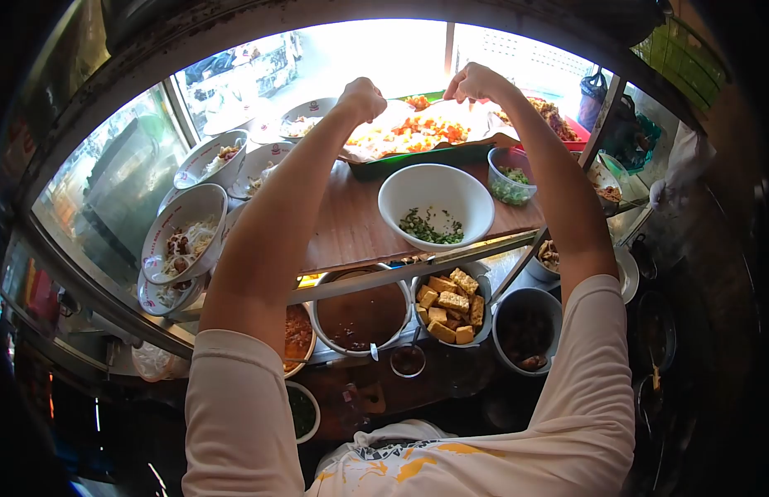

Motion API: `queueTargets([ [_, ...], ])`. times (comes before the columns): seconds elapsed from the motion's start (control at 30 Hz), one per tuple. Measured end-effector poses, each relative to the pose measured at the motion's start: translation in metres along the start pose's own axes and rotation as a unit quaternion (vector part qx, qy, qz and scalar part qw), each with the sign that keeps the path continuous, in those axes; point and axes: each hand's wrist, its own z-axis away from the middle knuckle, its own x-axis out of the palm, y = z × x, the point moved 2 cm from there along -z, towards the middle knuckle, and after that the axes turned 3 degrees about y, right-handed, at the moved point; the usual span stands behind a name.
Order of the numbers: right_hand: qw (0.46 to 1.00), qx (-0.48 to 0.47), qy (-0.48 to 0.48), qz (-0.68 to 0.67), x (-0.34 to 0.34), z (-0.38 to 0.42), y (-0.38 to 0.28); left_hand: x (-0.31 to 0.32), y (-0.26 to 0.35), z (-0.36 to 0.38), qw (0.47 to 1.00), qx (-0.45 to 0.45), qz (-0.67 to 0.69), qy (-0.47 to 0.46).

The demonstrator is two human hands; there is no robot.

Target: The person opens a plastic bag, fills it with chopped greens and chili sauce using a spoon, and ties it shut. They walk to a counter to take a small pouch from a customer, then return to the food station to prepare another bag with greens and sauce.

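Both hands are raised over a green tray (451, 155) lined with pale paper and holding orange and white food (430, 130). My left hand (364, 99) is closed at the tray's left side; whatever its fingers hold is hidden. At the back right edge of the tray, my right hand (474, 84) has its fingers pinched downward at the paper (486, 120), and what they grip is too small to make out. In front of the tray, a white bowl (437, 184) with chopped greens in the bottom stands on the wooden shelf (351, 224).
Several bowls with noodles (182, 236) are stacked at left. A clear tub of green pieces (511, 176) and a red tray (577, 131) stand at right. Below the shelf rail (376, 279) are a pot of brown sauce (361, 311), tofu (451, 305) and a dark pot (527, 330).
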Motion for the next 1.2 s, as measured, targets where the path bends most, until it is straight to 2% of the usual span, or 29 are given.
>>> queueTargets([
  [0.17,0.995,-0.058,0.038,0.070,-0.031,0.018,-0.044,0.004,0.010,-0.009,0.997,-0.042,-0.056,-0.022],
  [0.23,0.982,-0.114,0.094,0.118,-0.027,0.020,-0.057,0.002,0.014,-0.006,0.997,-0.068,0.019,0.010],
  [0.33,0.929,-0.239,0.176,0.223,-0.006,0.049,-0.082,-0.002,0.016,-0.006,0.988,-0.101,0.118,0.020],
  [0.43,0.869,-0.283,0.343,0.216,-0.009,0.045,-0.067,-0.006,0.013,-0.012,0.978,-0.110,0.173,0.048],
  [0.5,0.883,-0.224,0.362,0.198,-0.019,0.043,-0.054,-0.008,0.006,-0.014,0.973,-0.094,0.199,0.063],
  [0.57,0.924,-0.137,0.298,0.199,-0.017,0.036,-0.043,-0.014,0.006,-0.012,0.972,-0.082,0.209,0.067],
  [0.67,0.977,-0.008,0.106,0.182,0.009,0.025,-0.023,-0.026,0.014,-0.007,0.969,-0.044,0.229,0.082],
  [0.77,0.992,-0.036,-0.029,0.118,0.048,0.006,0.003,-0.047,0.037,0.015,0.969,-0.030,0.224,0.100],
  [0.83,0.991,-0.104,0.000,0.090,0.057,0.003,0.007,-0.062,0.048,0.046,0.968,0.020,0.223,0.110],
  [0.87,0.971,-0.211,0.041,0.104,0.054,-0.002,0.012,-0.072,0.057,0.067,0.967,0.052,0.222,0.110],
  [0.9,0.957,-0.255,0.069,0.120,0.042,0.006,0.003,-0.080,0.065,0.092,0.966,0.089,0.219,0.106],
  [0.93,0.980,-0.176,0.056,0.068,0.028,0.030,-0.019,-0.086,0.070,0.121,0.964,0.126,0.212,0.095],
  [0.97,0.983,-0.157,0.065,0.072,0.019,0.028,-0.017,-0.093,0.075,0.155,0.961,0.162,0.206,0.084],
  [1.0,0.933,-0.221,0.109,0.262,0.002,0.038,-0.012,-0.096,0.073,0.187,0.960,0.188,0.199,0.065],
  [1.03,0.841,-0.283,0.151,0.436,-0.014,0.043,-0.016,-0.097,0.068,0.218,0.958,0.210,0.193,0.044],
  [1.07,0.928,-0.245,0.236,0.154,-0.022,0.116,-0.079,-0.097,0.062,0.248,0.955,0.226,0.190,0.019],
  [1.1,0.896,-0.290,0.335,-0.016,-0.001,0.159,-0.107,-0.095,0.052,0.278,0.954,0.235,0.187,-0.011],
  [1.13,0.819,-0.358,0.418,-0.165,0.021,0.202,-0.134,-0.091,0.042,0.307,0.953,0.234,0.189,-0.044],
  [1.2,0.901,-0.311,0.264,-0.147,0.020,0.240,-0.151,-0.081,0.017,0.366,0.951,0.207,0.204,-0.103],
])
